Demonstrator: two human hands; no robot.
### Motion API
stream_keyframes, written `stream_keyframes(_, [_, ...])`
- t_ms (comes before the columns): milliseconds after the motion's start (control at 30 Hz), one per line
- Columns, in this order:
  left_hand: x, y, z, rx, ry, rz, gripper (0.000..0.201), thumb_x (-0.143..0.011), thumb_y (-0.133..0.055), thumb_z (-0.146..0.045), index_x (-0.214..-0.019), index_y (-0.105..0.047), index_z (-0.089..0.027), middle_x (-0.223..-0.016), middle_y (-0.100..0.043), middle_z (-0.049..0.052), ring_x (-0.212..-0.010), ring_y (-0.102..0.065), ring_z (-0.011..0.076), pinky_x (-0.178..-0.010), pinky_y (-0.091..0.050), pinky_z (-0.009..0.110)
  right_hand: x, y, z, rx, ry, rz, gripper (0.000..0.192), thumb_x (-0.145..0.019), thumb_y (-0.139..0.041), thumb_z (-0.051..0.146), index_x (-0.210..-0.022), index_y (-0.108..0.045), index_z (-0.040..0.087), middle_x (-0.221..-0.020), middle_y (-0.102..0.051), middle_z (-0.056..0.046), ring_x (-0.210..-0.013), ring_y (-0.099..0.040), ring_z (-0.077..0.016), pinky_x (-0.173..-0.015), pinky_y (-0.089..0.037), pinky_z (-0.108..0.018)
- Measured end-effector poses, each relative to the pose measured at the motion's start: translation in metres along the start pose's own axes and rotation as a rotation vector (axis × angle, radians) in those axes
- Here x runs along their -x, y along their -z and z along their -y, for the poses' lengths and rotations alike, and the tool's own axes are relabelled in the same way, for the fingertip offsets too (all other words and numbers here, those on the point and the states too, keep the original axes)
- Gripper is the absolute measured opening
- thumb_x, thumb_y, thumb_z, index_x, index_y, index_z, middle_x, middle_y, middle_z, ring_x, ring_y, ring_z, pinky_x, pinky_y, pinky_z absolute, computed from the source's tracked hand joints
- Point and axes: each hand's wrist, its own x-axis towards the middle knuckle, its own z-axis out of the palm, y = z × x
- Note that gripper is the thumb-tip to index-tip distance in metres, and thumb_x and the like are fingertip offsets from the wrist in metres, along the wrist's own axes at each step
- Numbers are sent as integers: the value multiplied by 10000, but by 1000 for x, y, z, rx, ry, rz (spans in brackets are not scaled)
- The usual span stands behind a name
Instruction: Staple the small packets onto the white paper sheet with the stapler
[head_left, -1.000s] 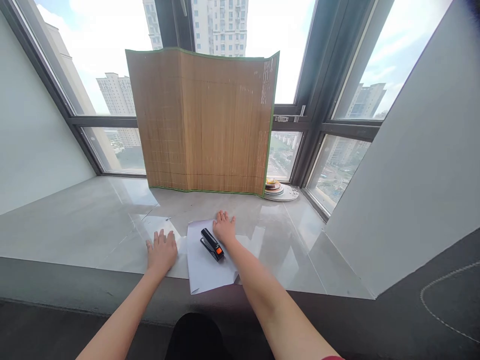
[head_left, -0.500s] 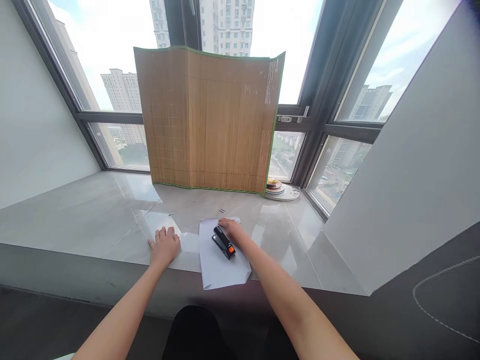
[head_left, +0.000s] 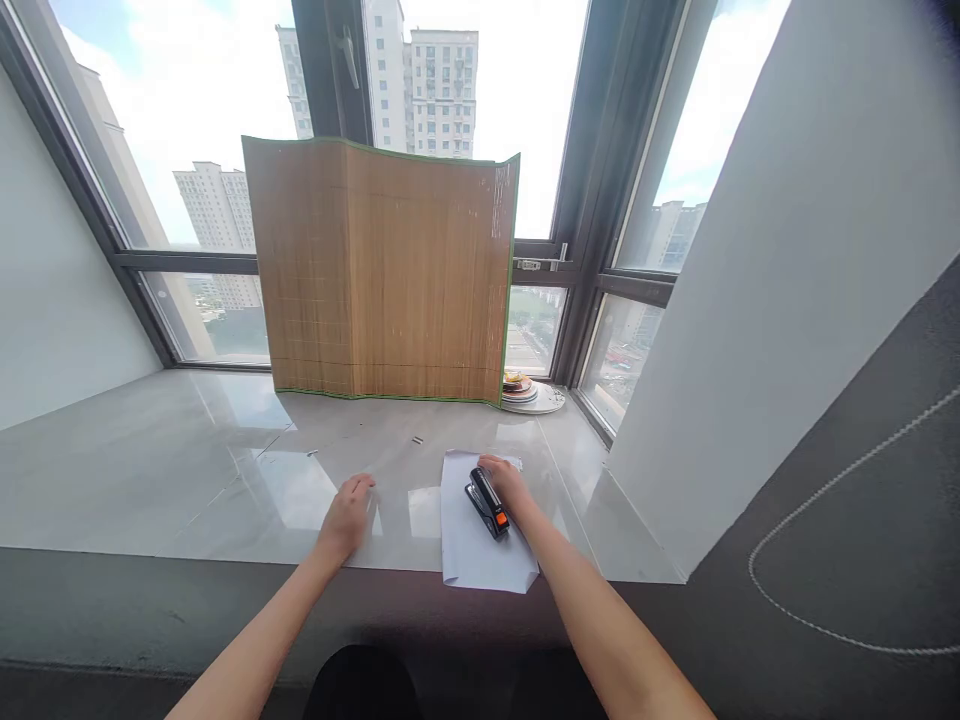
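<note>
Black stapler under right-hand fingers (curled)

My forearms are bare to the picture's lower edge, with no sleeves, watch or rings on my left grip or right grip; dark clothing shows below.

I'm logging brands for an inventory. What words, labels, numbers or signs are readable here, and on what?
None can be read.
Stapler under the right hand: black with an orange patch, no legible marking.
Paper: appears blank.
Bamboo mat: no label visible.
Plates by the window: too small to tell.
</note>
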Motion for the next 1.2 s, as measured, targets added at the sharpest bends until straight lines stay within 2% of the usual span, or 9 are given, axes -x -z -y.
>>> stream_keyframes(100, [-4, -31, -57, 209, -267, 79, 481, -997, -343, -111, -1365, -632, -220, -1503, -587, 115, -1433, -516, 236, -1236, -408, 461, -5, -4, 6, 57, 42, 31, 275, -889, -542, 63, -931, -743, 245, -1074, -758, -38, -1004, -653, -194, -860, -454, -265])
stream_keyframes(233, [-5, -51, -100, 173, -332, 246, 388, -1027, -472, -256, -1383, -627, -246, -1559, -566, 91, -1478, -481, 280, -1282, -312, 544, -10, -2, 8, 152, 31, -13, 363, -919, -466, 27, -1110, -714, 210, -1256, -696, -123, -1208, -570, -266, -1003, -426, -371])
stream_keyframes(333, [-4, -50, -102, 142, -302, 252, 361, -1008, -502, -247, -1347, -626, -225, -1551, -572, 108, -1442, -518, 289, -1270, -315, 562, -8, 6, 12, 168, 4, -85, 329, -961, -448, 80, -1165, -680, 195, -1206, -693, -139, -1181, -569, -286, -1014, -432, -410])
stream_keyframes(500, [-4, -49, -97, 158, -301, 213, 292, -1001, -504, -231, -1265, -626, -223, -1498, -610, 106, -1392, -552, 280, -1241, -348, 535, 26, 13, 26, -221, -150, -149, 345, -1098, -326, 391, -1101, -629, 226, -968, -697, -52, -924, -644, -227, -852, -490, -344])
stream_keyframes(600, [-5, -51, -99, 163, -297, 189, 279, -984, -506, -203, -1239, -619, -217, -1467, -620, 109, -1375, -554, 280, -1217, -373, 511, 60, 6, 35, -265, -153, -69, 320, -998, -561, 504, -1144, -609, 223, -1041, -696, -61, -960, -661, -239, -855, -504, -345])
stream_keyframes(667, [-5, -50, -100, 166, -284, 169, 274, -965, -516, -190, -1221, -613, -209, -1432, -627, 120, -1345, -564, 289, -1189, -399, 501, 75, 2, 39, -207, -114, -55, 395, -880, -717, 400, -1212, -601, 221, -1193, -685, -94, -1097, -650, -265, -935, -504, -360])
stream_keyframes(833, [-4, -47, -100, 227, -277, 144, 249, -942, -547, -207, -1184, -604, -220, -1332, -647, 125, -1247, -601, 299, -1113, -457, 487, 78, 9, 28, -170, -93, -33, 377, -841, -663, 167, -1212, -651, 236, -1221, -708, -111, -1173, -648, -291, -1014, -500, -398])
stream_keyframes(1067, [-4, -48, -96, 249, -290, 162, 352, -930, -679, -385, -1231, -603, -217, -1324, -638, 134, -1277, -568, 328, -1120, -434, 500, 73, 17, 11, -390, 8, -85, 490, -818, -610, 122, -1284, -691, 250, -1236, -716, -74, -1153, -673, -248, -1051, -521, -407])
stream_keyframes(1200, [-5, -45, -98, 215, -282, 175, 351, -935, -673, -420, -1212, -604, -215, -1253, -640, 123, -1189, -586, 321, -1049, -460, 473, 72, 19, 12, -459, -64, -191, 436, -845, -666, 257, -1278, -703, 224, -1230, -717, -99, -1144, -664, -261, -1027, -530, -418])
